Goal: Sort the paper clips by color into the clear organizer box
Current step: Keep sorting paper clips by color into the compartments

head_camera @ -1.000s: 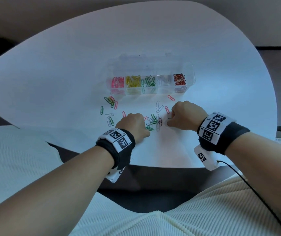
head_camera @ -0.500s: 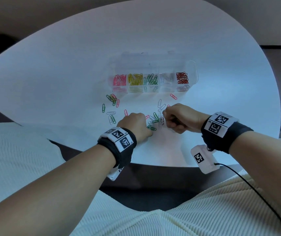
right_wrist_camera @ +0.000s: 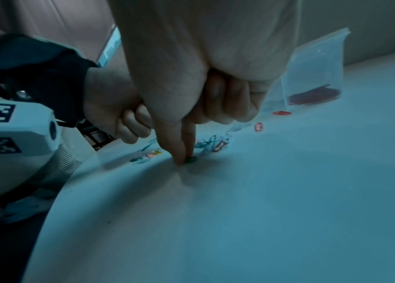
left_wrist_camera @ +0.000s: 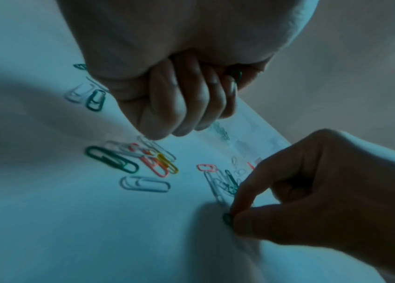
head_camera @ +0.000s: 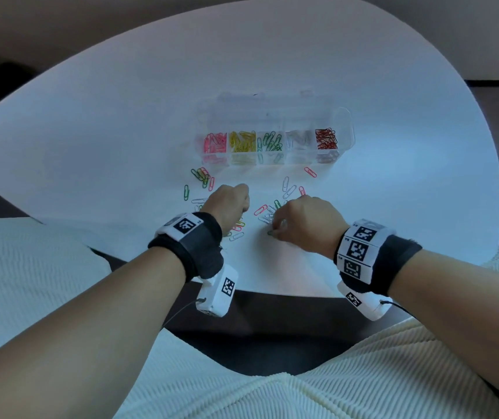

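The clear organizer box (head_camera: 345, 137) lies open at mid-table, its front row holding pink, yellow, green, white and red clips in separate compartments. Loose paper clips (head_camera: 287, 189) are scattered on the table between the box and my hands. My left hand (head_camera: 233, 204) is curled in a fist above a small mixed pile (left_wrist_camera: 148, 159), and a green clip (left_wrist_camera: 236, 75) shows between its index finger and thumb. My right hand (head_camera: 275, 231) pinches another green clip (right_wrist_camera: 190, 159) with thumb and index finger, right on the table surface near a tangle of white and green clips (left_wrist_camera: 225, 183).
The white table (head_camera: 363, 86) has a curved near edge just behind my wrists. A further cluster of green and pink clips (head_camera: 203, 176) lies left of the left hand, and a single pink clip (head_camera: 310, 172) lies by the box's right front.
My left hand lifted and drew back to the left, uncovering the mixed pile. My right hand shifted toward me and pinched a green clip at the table.
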Demonstrator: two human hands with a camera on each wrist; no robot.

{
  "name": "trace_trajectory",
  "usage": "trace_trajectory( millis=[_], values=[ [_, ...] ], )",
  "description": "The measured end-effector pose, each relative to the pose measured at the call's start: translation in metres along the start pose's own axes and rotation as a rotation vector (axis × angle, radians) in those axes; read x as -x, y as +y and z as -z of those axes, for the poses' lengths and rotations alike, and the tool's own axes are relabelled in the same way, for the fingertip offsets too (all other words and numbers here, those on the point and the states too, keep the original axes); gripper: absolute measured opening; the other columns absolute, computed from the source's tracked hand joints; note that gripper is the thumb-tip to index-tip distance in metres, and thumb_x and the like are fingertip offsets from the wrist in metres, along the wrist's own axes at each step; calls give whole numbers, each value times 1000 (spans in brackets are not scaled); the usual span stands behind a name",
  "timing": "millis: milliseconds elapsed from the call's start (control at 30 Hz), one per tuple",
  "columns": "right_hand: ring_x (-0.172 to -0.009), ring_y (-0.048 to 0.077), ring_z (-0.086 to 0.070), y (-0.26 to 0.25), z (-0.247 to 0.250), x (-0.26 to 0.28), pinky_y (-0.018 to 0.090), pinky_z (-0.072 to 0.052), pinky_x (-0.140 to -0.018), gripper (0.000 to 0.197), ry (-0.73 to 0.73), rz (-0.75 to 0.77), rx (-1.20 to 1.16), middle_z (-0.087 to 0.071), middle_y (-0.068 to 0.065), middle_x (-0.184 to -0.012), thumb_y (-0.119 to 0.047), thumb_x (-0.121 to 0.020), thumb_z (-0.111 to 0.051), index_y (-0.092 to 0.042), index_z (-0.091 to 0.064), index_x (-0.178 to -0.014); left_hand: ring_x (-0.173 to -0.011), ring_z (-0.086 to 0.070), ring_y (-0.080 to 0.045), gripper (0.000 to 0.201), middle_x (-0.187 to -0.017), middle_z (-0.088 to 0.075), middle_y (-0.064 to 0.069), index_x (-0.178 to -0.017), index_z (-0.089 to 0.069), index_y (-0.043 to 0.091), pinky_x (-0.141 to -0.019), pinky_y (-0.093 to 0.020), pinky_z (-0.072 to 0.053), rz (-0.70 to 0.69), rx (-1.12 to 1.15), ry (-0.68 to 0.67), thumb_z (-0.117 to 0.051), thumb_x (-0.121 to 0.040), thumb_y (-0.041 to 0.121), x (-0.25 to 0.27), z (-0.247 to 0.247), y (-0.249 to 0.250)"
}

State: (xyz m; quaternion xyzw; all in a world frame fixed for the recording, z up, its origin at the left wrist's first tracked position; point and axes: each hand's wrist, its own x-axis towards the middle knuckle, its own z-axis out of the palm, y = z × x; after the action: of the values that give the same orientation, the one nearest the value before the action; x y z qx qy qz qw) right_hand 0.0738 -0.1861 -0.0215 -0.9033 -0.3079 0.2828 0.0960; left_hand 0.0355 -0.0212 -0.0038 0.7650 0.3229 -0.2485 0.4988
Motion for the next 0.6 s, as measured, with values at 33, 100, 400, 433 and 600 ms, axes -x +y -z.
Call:
trace_trajectory(
  millis=[33, 100, 400, 433, 600],
  values=[
    [-82, 26, -63, -2, 0, 0, 29, -48, -66, 16, -1, 15, 29, -69, 1, -89, -38, -84, -64, -28, -72, -93, -44, -13, -16, 31, -43, -22, 3, -52, -28, 18, -51, -28, -11, 23, 75, -21, -34, -83, 14, 2, 1, 1],
    [-78, 27, -62, -6, 1, 1, 29, -47, -63, 14, -12, 20, 68, -68, 2, -86, -32, -81, -63, -24, -71, -91, -46, -6, -13, 31, -49, -16, 1, -53, -24, 20, -52, -27, -8, 7, 201, -71, -33, -82, 16, 6, 2, 4],
    [-68, 26, -62, -4, 1, 1, 28, -46, -56, 17, -70, -9, 75, -66, 4, -77, -33, -76, -66, -17, -65, -83, -42, -10, -11, 41, -52, -18, 4, -64, -33, 16, -42, -17, -12, -60, 367, -177, -49, -100, 27, 7, 0, 4],
    [-68, 26, -62, -4, 0, 1, 28, -47, -56, 18, -68, 1, 87, -66, 5, -76, -32, -76, -65, -16, -65, -83, -40, -11, -10, 38, -51, -19, 4, -66, -37, 14, -40, -15, -13, -63, 379, -191, -49, -100, 27, 8, 1, 4],
    [-70, 23, -57, -3, 11, 0, 28, -41, -57, 24, -34, -38, -1, -62, 2, -76, -39, -79, -60, -15, -63, -79, -40, -11, -10, 36, -52, -20, 3, -68, -43, 12, -40, -16, -12, -81, 438, -265, -50, -99, 29, 10, 3, 12]
  ],
)
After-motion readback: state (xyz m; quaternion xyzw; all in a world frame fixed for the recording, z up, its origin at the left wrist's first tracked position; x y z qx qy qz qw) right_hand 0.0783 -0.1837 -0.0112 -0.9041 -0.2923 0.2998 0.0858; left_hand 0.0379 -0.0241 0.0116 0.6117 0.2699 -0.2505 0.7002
